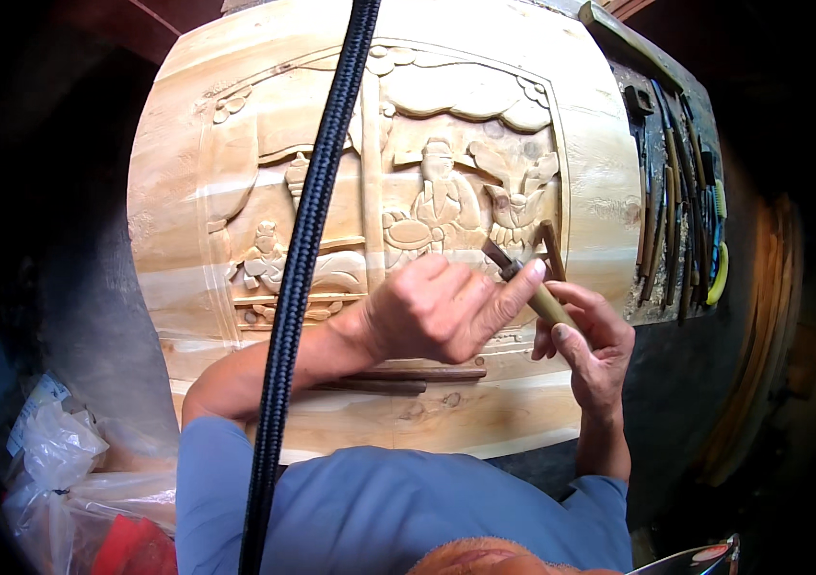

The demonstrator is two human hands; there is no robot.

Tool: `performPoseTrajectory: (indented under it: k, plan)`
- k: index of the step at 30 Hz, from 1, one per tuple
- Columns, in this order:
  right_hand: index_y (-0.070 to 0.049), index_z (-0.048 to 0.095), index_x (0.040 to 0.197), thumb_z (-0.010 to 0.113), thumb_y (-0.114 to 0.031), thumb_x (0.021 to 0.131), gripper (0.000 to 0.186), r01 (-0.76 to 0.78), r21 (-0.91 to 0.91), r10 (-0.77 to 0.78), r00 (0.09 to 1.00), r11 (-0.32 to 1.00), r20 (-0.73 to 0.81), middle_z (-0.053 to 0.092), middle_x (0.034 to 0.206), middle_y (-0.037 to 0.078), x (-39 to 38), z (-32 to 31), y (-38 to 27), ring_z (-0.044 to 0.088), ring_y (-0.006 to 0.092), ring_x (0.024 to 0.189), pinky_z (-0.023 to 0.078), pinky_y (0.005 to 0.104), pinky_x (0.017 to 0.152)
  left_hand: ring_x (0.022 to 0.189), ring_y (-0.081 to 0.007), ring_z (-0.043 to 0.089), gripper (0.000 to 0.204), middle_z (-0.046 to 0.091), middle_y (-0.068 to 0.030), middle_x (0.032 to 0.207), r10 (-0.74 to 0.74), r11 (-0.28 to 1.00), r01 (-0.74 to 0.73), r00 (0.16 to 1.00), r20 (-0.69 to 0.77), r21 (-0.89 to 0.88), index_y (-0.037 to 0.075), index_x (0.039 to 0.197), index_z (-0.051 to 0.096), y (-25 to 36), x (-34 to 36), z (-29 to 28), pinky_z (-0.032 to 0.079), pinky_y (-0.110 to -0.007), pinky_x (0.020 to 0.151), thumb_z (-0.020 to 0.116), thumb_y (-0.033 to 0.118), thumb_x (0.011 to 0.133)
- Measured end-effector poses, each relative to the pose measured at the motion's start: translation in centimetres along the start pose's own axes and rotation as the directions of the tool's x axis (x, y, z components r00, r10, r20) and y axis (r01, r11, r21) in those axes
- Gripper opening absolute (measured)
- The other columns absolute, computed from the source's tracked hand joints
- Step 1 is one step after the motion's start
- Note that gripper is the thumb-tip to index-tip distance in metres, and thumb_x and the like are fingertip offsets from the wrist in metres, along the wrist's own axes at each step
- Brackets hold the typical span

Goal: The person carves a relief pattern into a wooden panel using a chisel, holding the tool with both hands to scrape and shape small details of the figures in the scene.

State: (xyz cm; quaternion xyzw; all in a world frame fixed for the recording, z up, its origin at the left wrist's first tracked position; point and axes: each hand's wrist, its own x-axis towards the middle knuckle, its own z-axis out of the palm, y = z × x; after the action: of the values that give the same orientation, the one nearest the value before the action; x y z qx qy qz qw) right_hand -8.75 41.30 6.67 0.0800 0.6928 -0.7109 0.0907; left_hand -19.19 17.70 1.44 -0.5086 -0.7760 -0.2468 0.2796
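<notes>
A chisel (550, 307) with a pale wooden handle and a short dark blade is held slanted above the carved wooden panel (466, 417). My right hand (600, 340) has its thumb and fingers around the lower end of the handle. My left hand (437, 307) is closed, its fingers curled. Its extended digit presses across the chisel near the collar, below the blade. Part of that grip is hidden. Beneath the hands lies relief carving with a seated figure (437, 192), a smaller figure (264, 254) and scalloped drapery. A brown angled piece (552, 249) is just beyond the chisel.
Two dark rods (427, 374) lie on the panel's near part. At right, a board holds several long carving tools (672, 192) and a yellow curved piece (720, 273). A black braided cord (307, 230) crosses the view. Clear plastic bags (63, 450) sit at lower left.
</notes>
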Motion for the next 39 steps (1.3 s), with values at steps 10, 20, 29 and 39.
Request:
performPoseTrajectory:
  k: [10,20,29,39]
  plan:
    - [0.001,0.080,0.126,0.082,-0.008,0.096,0.032,0.429,-0.387,-0.442,0.895,0.816,0.058,0.085,0.103,0.014,5.4,-1.0,-1.4,0.082,0.0181,0.086,0.067,0.0286,0.078,0.051,-0.0105,0.049,0.045,0.060,0.0023,0.067,-0.115,0.986,0.108,0.992,-0.048,-0.124,-0.004,0.134,0.075,-1.0,-0.2,1.1,0.035,-0.030,0.049,0.084,0.016,0.095]
    - [-0.001,0.081,0.096,0.080,-0.026,0.101,0.026,0.171,-0.533,-0.504,0.642,0.829,-0.578,0.075,0.073,0.005,23.6,-25.1,-5.0,0.069,0.0111,0.058,0.055,0.0269,0.054,0.054,-0.0117,0.047,0.027,0.051,0.0030,0.063,0.009,0.995,-0.009,1.000,-0.002,-0.101,0.002,0.114,0.080,-1.1,-1.8,1.8,0.033,-0.031,0.050,0.088,0.016,0.092]
    - [-0.003,0.079,0.080,0.083,-0.036,0.095,0.037,0.019,-0.472,-0.369,0.654,0.881,-0.661,0.073,0.066,0.004,28.9,-27.2,-1.4,0.068,0.0146,0.053,0.054,0.0297,0.054,0.054,-0.0108,0.049,0.017,0.052,0.0027,0.065,0.025,0.996,-0.020,0.998,0.053,-0.089,0.001,0.106,0.079,-1.3,-1.5,1.5,0.036,-0.029,0.050,0.082,0.016,0.098]
    - [-0.001,0.081,0.097,0.076,-0.031,0.104,0.032,0.283,-0.305,-0.416,0.613,0.909,-0.672,0.070,0.067,0.004,24.5,-22.2,-2.0,0.064,0.0122,0.052,0.049,0.0274,0.050,0.080,-0.0154,0.068,0.028,0.077,-0.0076,0.108,0.047,0.998,-0.043,0.994,0.098,-0.047,0.004,0.119,0.079,0.2,0.2,2.3,0.049,-0.030,0.063,0.077,0.017,0.094]
